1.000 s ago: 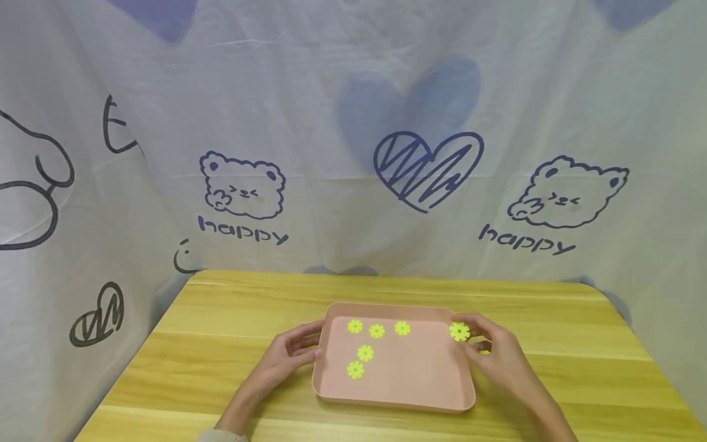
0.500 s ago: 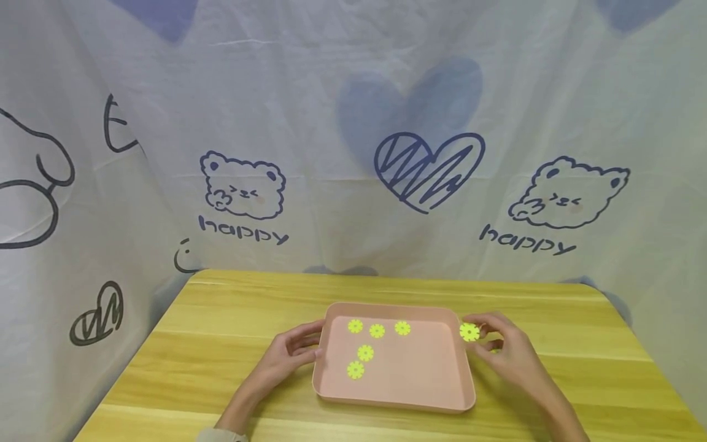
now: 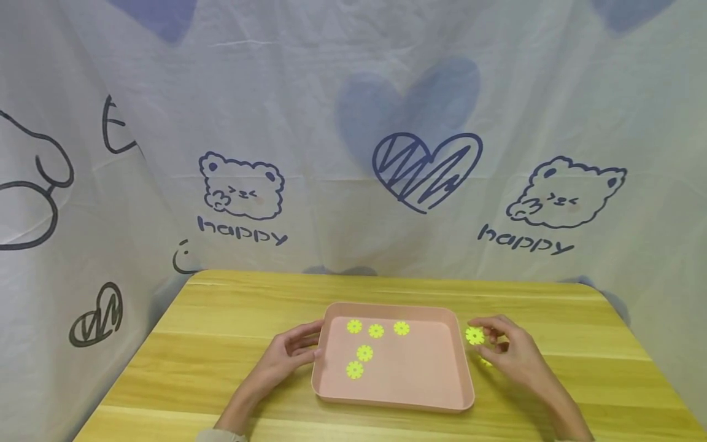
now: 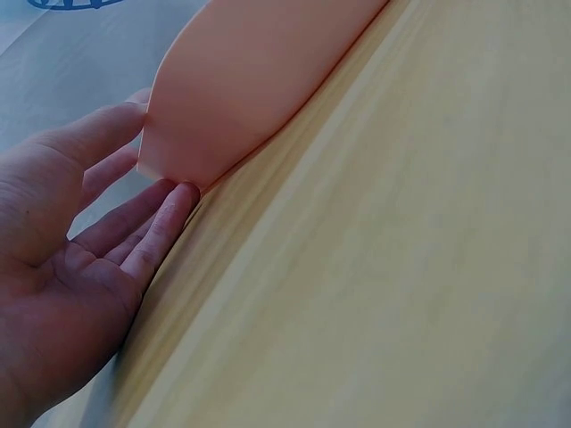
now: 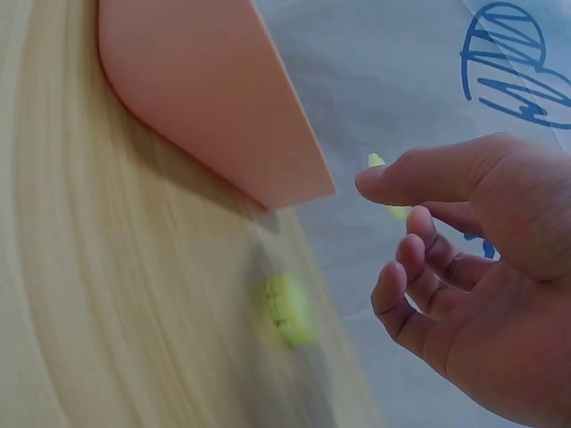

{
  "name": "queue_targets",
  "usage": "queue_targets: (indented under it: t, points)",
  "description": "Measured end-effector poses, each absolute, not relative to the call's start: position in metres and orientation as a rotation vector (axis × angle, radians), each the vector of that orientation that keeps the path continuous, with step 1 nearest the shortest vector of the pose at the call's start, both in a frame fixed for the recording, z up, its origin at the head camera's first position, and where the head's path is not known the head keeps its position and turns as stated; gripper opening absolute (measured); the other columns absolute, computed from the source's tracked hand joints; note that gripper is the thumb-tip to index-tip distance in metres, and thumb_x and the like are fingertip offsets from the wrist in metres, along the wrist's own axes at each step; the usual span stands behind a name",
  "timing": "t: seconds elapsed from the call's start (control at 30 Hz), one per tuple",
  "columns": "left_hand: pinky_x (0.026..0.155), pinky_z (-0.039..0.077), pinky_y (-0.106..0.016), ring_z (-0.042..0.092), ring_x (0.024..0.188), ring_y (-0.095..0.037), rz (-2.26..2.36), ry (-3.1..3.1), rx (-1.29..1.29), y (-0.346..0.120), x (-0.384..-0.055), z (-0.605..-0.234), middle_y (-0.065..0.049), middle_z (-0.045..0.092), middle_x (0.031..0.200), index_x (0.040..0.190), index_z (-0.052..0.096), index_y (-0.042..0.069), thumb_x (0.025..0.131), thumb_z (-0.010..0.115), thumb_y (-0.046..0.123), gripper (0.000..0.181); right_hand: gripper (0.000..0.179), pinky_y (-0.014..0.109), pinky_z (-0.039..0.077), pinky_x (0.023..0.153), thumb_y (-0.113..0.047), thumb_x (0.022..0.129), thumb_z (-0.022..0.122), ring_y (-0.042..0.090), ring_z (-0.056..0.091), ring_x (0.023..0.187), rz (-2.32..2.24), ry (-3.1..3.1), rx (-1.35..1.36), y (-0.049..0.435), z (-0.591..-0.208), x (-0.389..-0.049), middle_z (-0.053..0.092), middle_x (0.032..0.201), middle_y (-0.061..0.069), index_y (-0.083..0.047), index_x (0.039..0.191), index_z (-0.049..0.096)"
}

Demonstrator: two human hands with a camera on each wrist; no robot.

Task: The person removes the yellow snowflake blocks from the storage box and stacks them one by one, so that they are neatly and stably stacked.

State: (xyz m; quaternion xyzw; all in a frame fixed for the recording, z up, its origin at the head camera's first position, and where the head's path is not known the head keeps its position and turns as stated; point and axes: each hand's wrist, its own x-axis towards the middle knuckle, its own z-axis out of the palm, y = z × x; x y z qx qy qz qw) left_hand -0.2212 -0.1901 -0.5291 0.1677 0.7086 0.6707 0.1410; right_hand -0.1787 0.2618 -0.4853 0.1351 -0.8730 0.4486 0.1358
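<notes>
A pink tray (image 3: 394,396) lies on the wooden table, holding several yellow notched discs, flower-shaped with a small centre hole; one such disc (image 3: 355,370) lies near its left front. My left hand (image 3: 288,355) rests against the tray's left end, thumb and fingertips touching the outer wall (image 4: 232,89). To the right of the tray, my right hand (image 3: 513,350) pinches another notched disc (image 3: 474,336) between thumb and fingers. Most of that disc is hidden behind the thumb in the right wrist view. Below this hand, a yellow-green piece (image 5: 290,310) sits on the table, blurred.
The wooden table (image 3: 221,319) extends on both sides of the tray. Behind it hangs a pale cloth (image 3: 331,245) printed with hearts, bears and lettering, with more cloth at the left and right.
My right hand has moved right with the disc, from over the tray's right rim to just outside it. The yellow piece beneath shows differently. My left hand and the tray keep their places.
</notes>
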Motion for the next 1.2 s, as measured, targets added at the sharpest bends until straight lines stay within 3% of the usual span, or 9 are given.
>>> queue_targets:
  t: [0.3, 0.73, 1.2]
  points:
    - [0.105, 0.052, -0.031, 0.051, 0.136, -0.04, 1.93, 2.054, 0.509, -0.191, -0.223, -0.531, -0.02, 0.045, 0.156, 0.152, 0.046, 0.0, 0.097, 0.071, 0.005, 0.06, 0.038, 0.022, 0.059, 0.065, 0.008, 0.078, 0.083, 0.012, 0.053, 0.084, 1.277, -2.603, 0.324, 0.275, -0.492, -0.178, 0.059, 0.095, 0.005, -0.001, 0.114, 0.074]
    - [0.106, 0.052, -0.03, 0.051, 0.136, -0.039, 1.926, 2.059, 0.506, -0.191, -0.222, -0.531, -0.017, 0.046, 0.156, 0.151, 0.048, 0.003, 0.097, 0.071, 0.006, 0.059, 0.036, 0.025, 0.06, 0.076, 0.005, 0.08, 0.082, 0.014, 0.057, 0.087, 1.365, -2.716, 0.195, 0.29, -0.503, -0.174, 0.064, 0.104, 0.009, 0.001, 0.115, 0.074]
    - [0.106, 0.052, -0.03, 0.049, 0.137, -0.043, 1.931, 2.035, 0.531, -0.192, -0.221, -0.529, -0.023, 0.044, 0.156, 0.152, 0.044, -0.002, 0.098, 0.07, 0.005, 0.06, 0.035, 0.022, 0.054, 0.07, -0.002, 0.082, 0.084, 0.014, 0.058, 0.087, 1.383, -2.787, 0.157, 0.294, -0.509, -0.174, 0.066, 0.103, 0.007, 0.0, 0.115, 0.074]
